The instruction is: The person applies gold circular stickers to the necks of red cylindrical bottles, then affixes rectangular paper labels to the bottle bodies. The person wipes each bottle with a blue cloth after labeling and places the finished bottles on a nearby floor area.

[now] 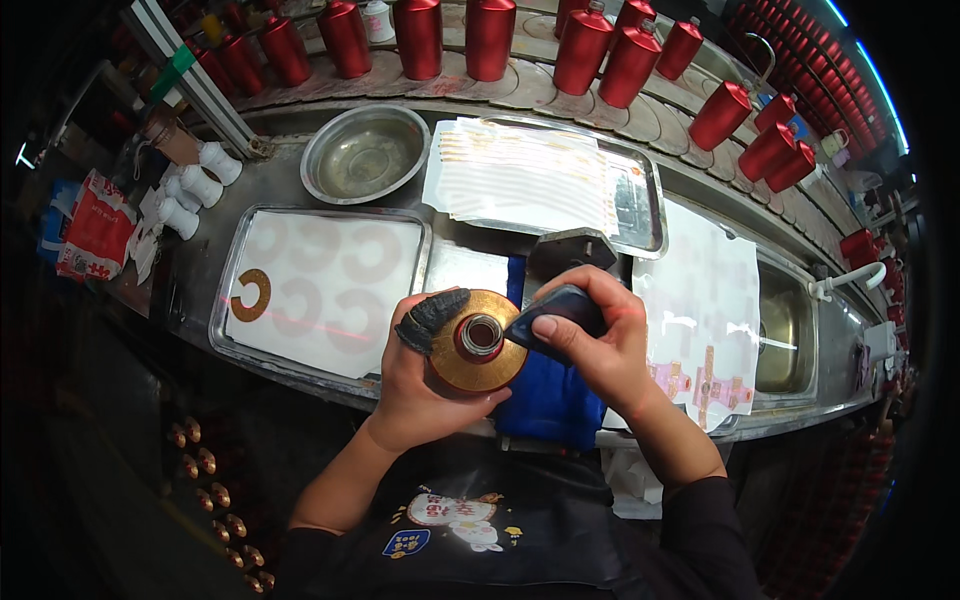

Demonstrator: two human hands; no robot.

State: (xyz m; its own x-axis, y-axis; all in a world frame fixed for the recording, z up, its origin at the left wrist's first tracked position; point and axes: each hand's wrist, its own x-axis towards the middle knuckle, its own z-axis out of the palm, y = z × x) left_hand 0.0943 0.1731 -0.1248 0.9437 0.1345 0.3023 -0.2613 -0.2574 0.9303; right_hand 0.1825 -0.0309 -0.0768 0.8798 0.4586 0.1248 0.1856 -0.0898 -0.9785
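My left hand (402,392) is wrapped round a bottle with a gold shoulder (462,374), seen from above. Its threaded neck points up toward me, and the lower body is hidden. A black covering (432,316) sits on the thumb of that hand. Between the thumb and fingers of my right hand (615,350) is a dark, flat scraper (572,306). The scraper's tip meets the gold shoulder close to the neck, on its right side. Below both hands a blue cloth (550,408) lies on the bench edge.
A tray (222,290) at left bears a white sheet with a gold C-shaped decal (251,295). Behind stand a metal bowl (366,155) and a tray (652,225) of stacked sheets. At right are a pink-printed sheet (695,300) and a sink (785,365). Red bottles (418,40) line the conveyor.
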